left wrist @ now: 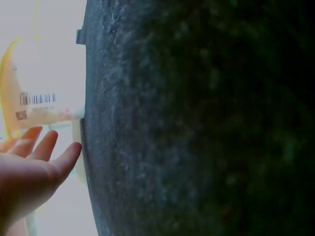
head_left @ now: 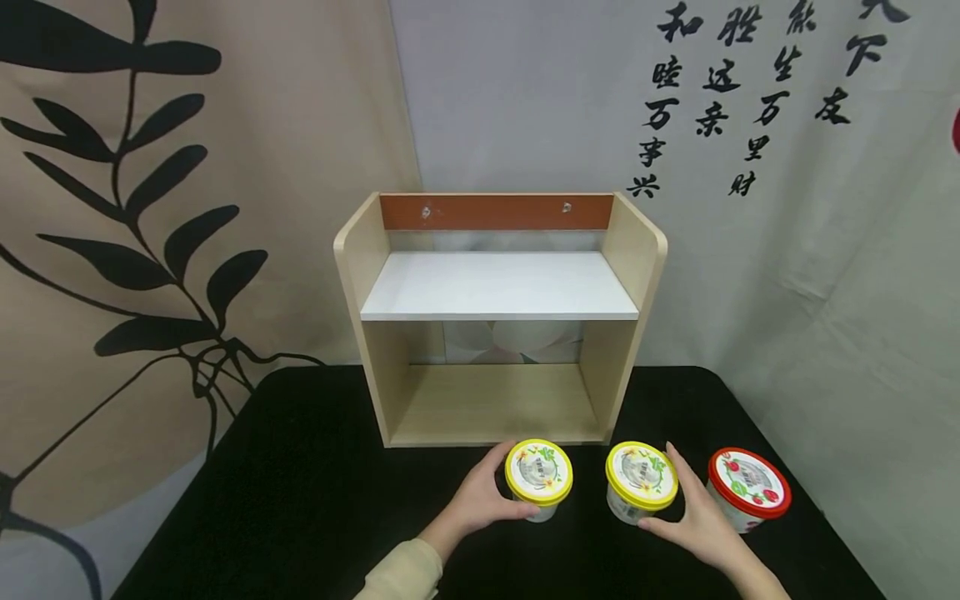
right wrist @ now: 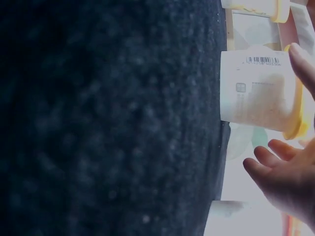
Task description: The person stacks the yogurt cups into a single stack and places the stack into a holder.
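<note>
Two tubs with yellow lids stand on the black table. My left hand (head_left: pixel 483 500) curves loosely around the left yellow-lidded tub (head_left: pixel 538 472), fingers by its far left side and thumb at its front. In the left wrist view its relaxed fingers (left wrist: pixel 45 146) lie right beside the tub's barcoded wall (left wrist: pixel 49 81). At the other yellow-lidded tub (head_left: pixel 642 473), my right hand (head_left: pixel 697 521) spreads thumb and fingers about the right side. The right wrist view has the thumb by the yellow rim (right wrist: pixel 297 110) and the other fingers (right wrist: pixel 258 169) apart from the wall.
A red-lidded tub (head_left: pixel 750 485) stands right of my right hand. Behind the tubs is a two-level wooden shelf unit (head_left: pixel 624 333) with a white middle board (head_left: pixel 498 283) and a brown back rail (head_left: pixel 495 212). Printed curtains hang behind the table (head_left: pixel 285 500).
</note>
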{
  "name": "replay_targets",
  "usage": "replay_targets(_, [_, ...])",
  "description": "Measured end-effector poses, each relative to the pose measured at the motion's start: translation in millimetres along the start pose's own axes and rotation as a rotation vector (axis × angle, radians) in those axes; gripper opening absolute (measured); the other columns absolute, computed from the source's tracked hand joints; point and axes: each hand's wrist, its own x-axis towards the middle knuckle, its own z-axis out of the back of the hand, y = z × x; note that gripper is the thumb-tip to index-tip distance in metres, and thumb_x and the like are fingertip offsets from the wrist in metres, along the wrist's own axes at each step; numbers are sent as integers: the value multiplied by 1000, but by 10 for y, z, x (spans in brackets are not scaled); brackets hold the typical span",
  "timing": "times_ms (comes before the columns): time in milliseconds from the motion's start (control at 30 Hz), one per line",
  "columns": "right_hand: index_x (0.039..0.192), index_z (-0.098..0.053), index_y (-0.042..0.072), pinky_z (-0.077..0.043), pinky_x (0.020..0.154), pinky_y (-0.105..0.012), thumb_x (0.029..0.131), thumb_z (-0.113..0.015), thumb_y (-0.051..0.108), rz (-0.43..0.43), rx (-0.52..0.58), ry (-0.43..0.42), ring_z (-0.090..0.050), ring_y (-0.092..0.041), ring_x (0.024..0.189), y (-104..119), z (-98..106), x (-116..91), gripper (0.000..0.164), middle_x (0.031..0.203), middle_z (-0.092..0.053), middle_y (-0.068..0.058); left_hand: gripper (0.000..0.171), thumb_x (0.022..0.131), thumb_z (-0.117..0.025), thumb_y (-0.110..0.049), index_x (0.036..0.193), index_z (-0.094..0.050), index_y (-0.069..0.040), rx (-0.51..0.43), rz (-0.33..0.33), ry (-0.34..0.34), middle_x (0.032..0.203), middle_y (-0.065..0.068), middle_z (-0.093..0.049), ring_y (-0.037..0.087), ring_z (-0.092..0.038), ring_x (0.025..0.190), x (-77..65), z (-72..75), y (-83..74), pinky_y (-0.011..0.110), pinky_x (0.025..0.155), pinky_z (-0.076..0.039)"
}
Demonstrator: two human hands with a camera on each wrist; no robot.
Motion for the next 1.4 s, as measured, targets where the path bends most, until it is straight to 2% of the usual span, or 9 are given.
replay_targets(133, [155,-7,-4,-22,99,-77,77,-86,24,-31,67,23,-19,-60,135,-30,3,11,114,154,-12,-37,100,71,-90,-25,150,-33,-2,-48,11,7,143,11,-47,29,-50,123,21,-16,10,50,102,-43])
replay_targets(233, [155,-6,-3,-24,99,-77,79,-84,22,-59,87,50,-21,-60,135,-47,6,18,111,154,-11,-38,100,71,-90,-23,150,-32,-2,-70,17,15,142,10,-48,28,-51,122,38,-24,26,48,101,-45])
replay_targets(400, [155,-6,-2,-24,98,-78,81,-82,20,-62,132,77,-22,-60,133,-90,1,55,108,153,-11,-38,101,72,-90,-22,151,-30,-1,-94,24,30,142,12,-46,30,-50,123,62,-31,60,52,102,-43])
replay_targets(567, [155,-7,-1,-22,98,-79,81,-80,16,-62,198,91,-22,-59,134,-134,-14,94,106,152,-14,-37,101,71,-90,-21,151,-30,-2,-107,41,37,144,11,-45,31,-46,127,80,-40,69,58,106,-36])
replay_targets(767, [155,-6,3,-20,101,-77,82,-78,10,-113,333,136,-19,-57,136,-168,-23,130,102,153,-15,-33,98,72,-90,-18,150,-32,-4,-142,52,38,141,8,-47,29,-47,126,96,-53,58,58,108,-35])
replay_targets(1100, [152,-12,6,-32,101,-71,83,-75,5,-115,447,152,-26,-51,134,-208,-36,166,94,150,-22,-27,95,70,-90,-17,147,-36,-5,-142,32,31,136,5,-50,26,-48,123,101,-52,52,55,106,-36])
replay_targets(1233, [151,-13,7,-38,100,-66,83,-75,5,-109,458,154,-28,-47,132,-201,-41,175,92,148,-25,-25,96,69,-90,-17,147,-36,-3,-124,32,27,135,7,-50,27,-49,121,82,-28,53,55,105,-37])
replay_targets(1400, [151,-15,8,-39,99,-65,83,-76,6,-99,447,129,-30,-46,131,-138,-48,208,92,148,-27,-23,94,70,-90,-18,146,-37,-4,-109,25,40,135,7,-51,26,-50,120,54,26,64,51,103,-40])
